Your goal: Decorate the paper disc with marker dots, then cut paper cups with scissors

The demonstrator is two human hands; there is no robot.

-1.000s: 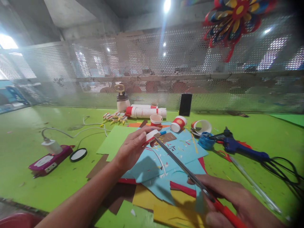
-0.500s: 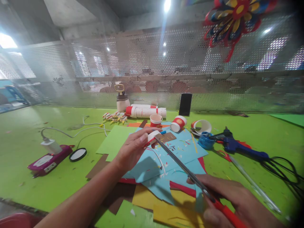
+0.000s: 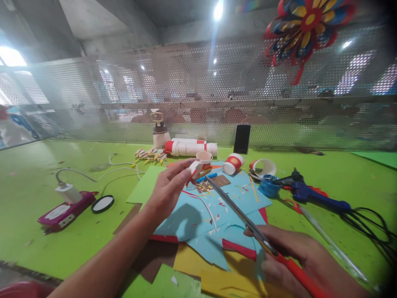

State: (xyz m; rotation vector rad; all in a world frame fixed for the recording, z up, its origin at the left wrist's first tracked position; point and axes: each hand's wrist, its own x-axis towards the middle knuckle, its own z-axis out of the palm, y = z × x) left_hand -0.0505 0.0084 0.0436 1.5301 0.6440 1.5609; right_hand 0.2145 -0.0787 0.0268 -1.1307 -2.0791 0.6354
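Above a green worktable (image 3: 37,165) littered with craft supplies: left hand (image 3: 169,188) raised, fingers pinched on a small red-and-white paper piece (image 3: 194,169), held over the far edge of a blue paper sheet (image 3: 198,211). Right hand (image 3: 297,258) low at the near right, closed around the red handles of long scissors (image 3: 248,225), blades narrowly parted, tips pointing up and left, stopping just below the held piece and seemingly not touching it. Beneath both hands, overlapping sheets of blue, red, yellow, brown and green paper, the blue one sprinkled with tiny clippings. Farther back, an upright paper cup (image 3: 204,158), a second cup on its side (image 3: 233,163), and a cut cup ring (image 3: 263,167) to the right. Behind those, a lying stack of cups (image 3: 190,147), a white bottle (image 3: 160,134) and a dark phone (image 3: 242,138) propped against the perforated metal screen (image 3: 124,95). At right, a blue glue gun (image 3: 313,194) with black cord, beside a blue tape roll (image 3: 268,185). At left, a magenta power strip (image 3: 63,210) with a white charger (image 3: 68,192) plugged in, and a round black-rimmed lid (image 3: 102,203) just beside. High on the screen, a multicoloured paper flower (image 3: 307,25).
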